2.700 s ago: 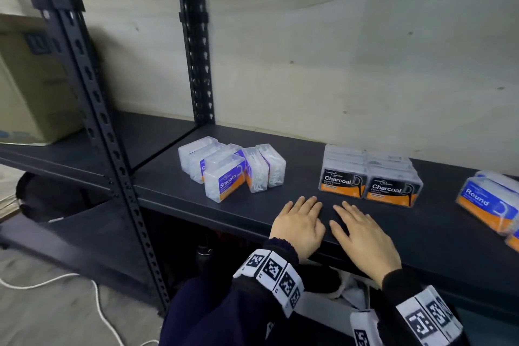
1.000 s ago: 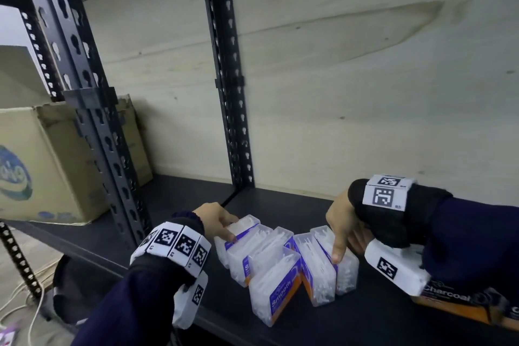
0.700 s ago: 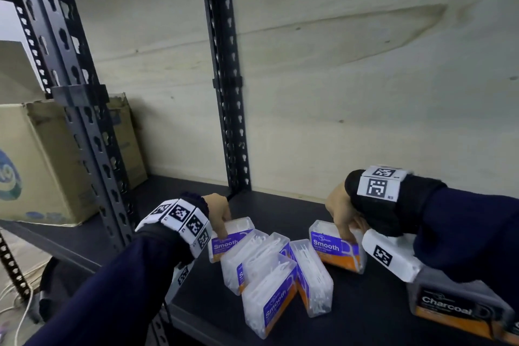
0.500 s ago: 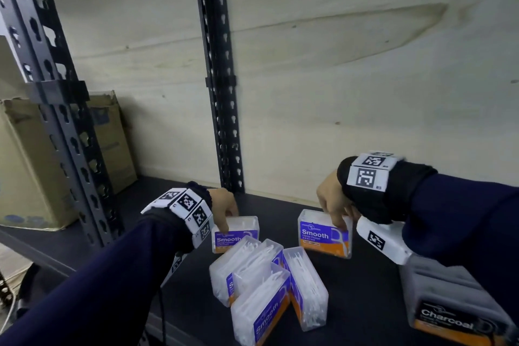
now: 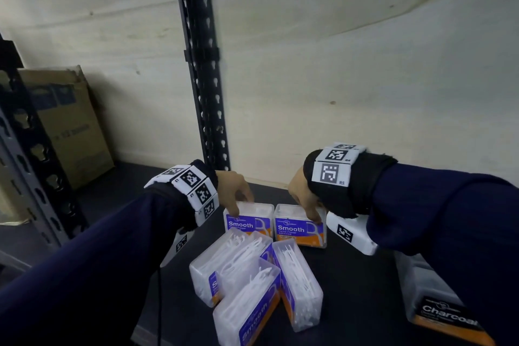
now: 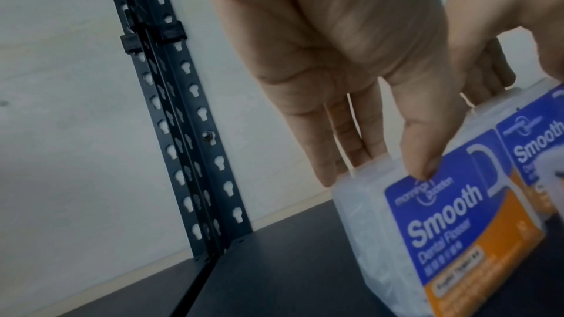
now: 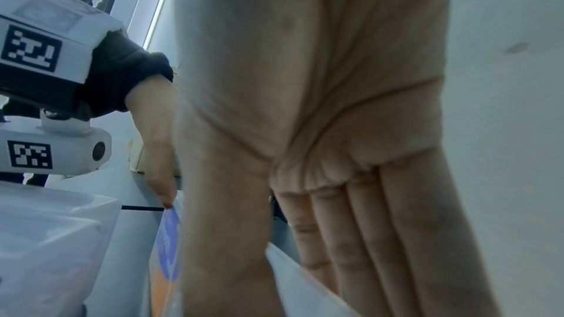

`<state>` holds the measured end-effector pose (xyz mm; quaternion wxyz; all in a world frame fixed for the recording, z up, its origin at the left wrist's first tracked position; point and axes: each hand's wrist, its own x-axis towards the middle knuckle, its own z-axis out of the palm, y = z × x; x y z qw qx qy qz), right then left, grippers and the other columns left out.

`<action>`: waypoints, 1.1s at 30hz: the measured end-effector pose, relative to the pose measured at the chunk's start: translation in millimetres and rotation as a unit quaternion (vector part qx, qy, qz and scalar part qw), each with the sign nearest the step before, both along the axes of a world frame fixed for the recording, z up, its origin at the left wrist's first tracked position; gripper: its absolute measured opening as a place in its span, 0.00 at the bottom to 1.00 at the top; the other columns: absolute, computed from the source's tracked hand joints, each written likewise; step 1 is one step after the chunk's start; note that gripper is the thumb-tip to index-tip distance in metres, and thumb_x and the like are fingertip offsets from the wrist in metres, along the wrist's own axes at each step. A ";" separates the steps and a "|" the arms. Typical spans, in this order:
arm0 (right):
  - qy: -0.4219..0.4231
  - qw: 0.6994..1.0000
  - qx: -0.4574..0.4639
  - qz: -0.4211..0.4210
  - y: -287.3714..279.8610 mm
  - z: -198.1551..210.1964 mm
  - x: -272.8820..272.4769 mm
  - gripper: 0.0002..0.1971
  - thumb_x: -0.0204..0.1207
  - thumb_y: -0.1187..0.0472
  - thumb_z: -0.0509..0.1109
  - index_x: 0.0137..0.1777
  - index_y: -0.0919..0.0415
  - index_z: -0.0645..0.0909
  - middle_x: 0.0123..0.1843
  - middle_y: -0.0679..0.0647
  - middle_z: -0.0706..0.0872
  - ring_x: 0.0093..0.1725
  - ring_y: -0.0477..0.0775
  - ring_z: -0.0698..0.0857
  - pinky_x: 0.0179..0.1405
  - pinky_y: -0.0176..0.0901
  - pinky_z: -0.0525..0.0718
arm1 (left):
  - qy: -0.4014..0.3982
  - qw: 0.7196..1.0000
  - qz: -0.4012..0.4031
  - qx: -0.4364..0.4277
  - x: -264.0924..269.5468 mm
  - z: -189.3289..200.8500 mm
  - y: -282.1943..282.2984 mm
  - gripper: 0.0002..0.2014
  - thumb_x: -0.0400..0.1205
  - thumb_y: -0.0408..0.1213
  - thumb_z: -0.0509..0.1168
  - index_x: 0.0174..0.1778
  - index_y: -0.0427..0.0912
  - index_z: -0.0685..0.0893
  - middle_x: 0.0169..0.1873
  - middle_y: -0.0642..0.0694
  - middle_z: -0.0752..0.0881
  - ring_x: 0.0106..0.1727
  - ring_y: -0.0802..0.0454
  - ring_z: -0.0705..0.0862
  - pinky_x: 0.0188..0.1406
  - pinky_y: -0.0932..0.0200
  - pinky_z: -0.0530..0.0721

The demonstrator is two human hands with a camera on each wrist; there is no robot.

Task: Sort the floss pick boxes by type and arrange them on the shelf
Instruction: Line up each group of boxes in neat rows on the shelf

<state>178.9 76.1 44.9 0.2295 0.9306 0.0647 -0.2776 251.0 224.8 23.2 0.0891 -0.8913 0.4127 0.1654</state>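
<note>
Two clear floss pick boxes with purple-and-orange "Smooth" labels stand upright side by side, labels facing me, at the back of the black shelf (image 5: 362,289). My left hand (image 5: 238,205) pinches the top of the left Smooth box (image 5: 248,226), thumb on the label and fingers behind. My right hand (image 5: 309,211) grips the top of the right Smooth box (image 5: 297,232) the same way. In the left wrist view my left hand (image 6: 378,165) holds its box (image 6: 451,225), with the neighbouring box (image 6: 537,148) touching it. In front lies a loose pile of several Smooth boxes (image 5: 252,275).
A "Charcoal" box (image 5: 441,309) sits at the lower right under my right sleeve. A black perforated upright (image 5: 202,78) rises behind the left hand against a pale wall. A cardboard carton (image 5: 67,126) stands on the neighbouring shelf bay at left.
Each hand took one Smooth box out of the pile, stood it label-forward and brought the two together at the back. The gap between the boxes has closed.
</note>
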 end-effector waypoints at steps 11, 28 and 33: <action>0.003 0.999 0.007 -0.033 8.9 6.6 -12.2 0.17 0.73 0.56 0.74 0.59 0.63 0.83 0.37 0.50 0.80 0.31 0.45 0.76 0.30 0.33 0.74 | -0.023 0.999 0.010 -0.031 -18.3 3.6 2.2 0.31 0.79 0.36 0.67 0.78 0.41 0.65 0.77 0.42 0.68 0.75 0.46 0.71 0.70 0.59 0.70; 0.098 0.948 0.230 -0.196 14.6 -22.4 -70.5 0.35 0.77 0.42 0.64 0.68 0.76 0.75 0.65 0.73 0.82 0.31 0.50 0.84 0.57 0.47 0.84 | 0.181 0.950 0.242 -0.083 -73.2 -15.3 68.2 0.13 0.76 0.43 0.71 0.51 0.40 0.82 0.38 0.48 0.83 0.34 0.57 0.81 0.33 0.72 0.83; 0.066 0.960 0.205 -0.180 11.7 -8.7 -74.8 0.25 0.78 0.57 0.68 0.69 0.74 0.75 0.63 0.69 0.85 0.31 0.49 0.81 0.37 0.35 0.81 | 0.136 0.963 0.222 -0.065 -73.3 -8.1 76.2 0.18 0.75 0.35 0.72 0.60 0.35 0.84 0.37 0.48 0.83 0.32 0.60 0.79 0.26 0.78 0.79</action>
